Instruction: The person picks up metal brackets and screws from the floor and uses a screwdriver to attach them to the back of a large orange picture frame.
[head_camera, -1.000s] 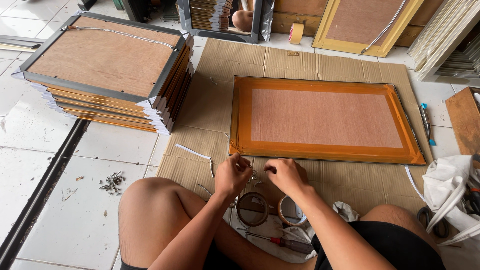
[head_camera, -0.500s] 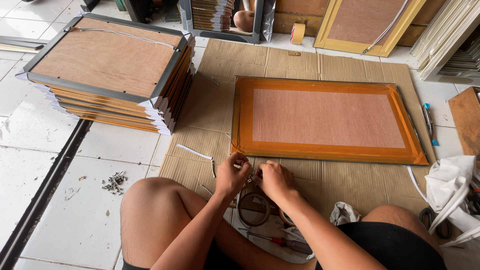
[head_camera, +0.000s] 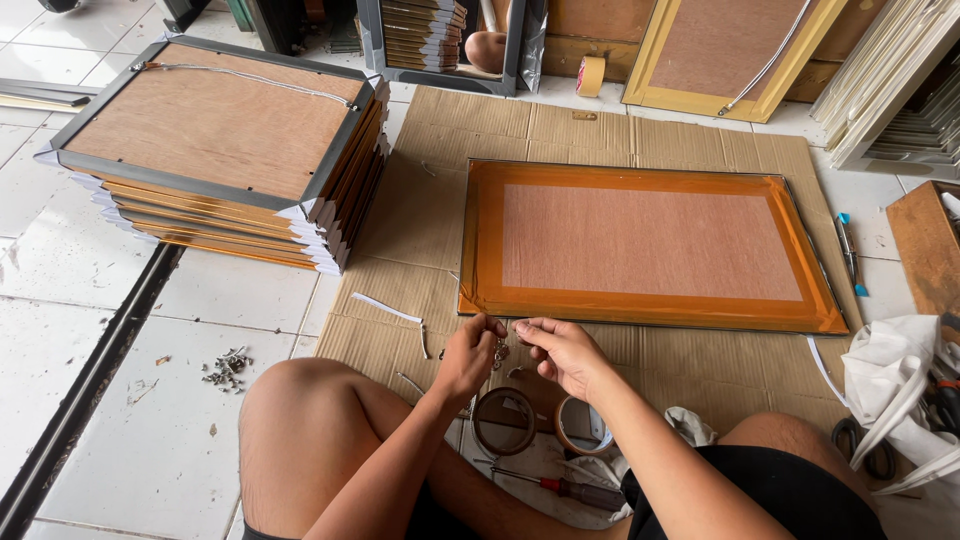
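Both hands have drawn closer together since a second ago: left hand (head_camera: 468, 352) and right hand (head_camera: 563, 352) pinch one small metal fitting (head_camera: 500, 352) at the near edge of one orange-taped frame (head_camera: 645, 245). Two tape rolls (head_camera: 503, 420) lie nearer, one screwdriver (head_camera: 560, 487) beside them.

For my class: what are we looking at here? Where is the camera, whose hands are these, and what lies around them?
The single view comes from a camera on a person's head, looking down at their own lap as they sit on the floor. Their left hand and right hand meet over a small metal piece, pinched between the fingers; what it is exactly is too small to tell. Ahead, on flattened cardboard, lies a picture frame face down, edged in orange tape. A stack of frames sits to the left. Tape rolls and a screwdriver lie by the legs.
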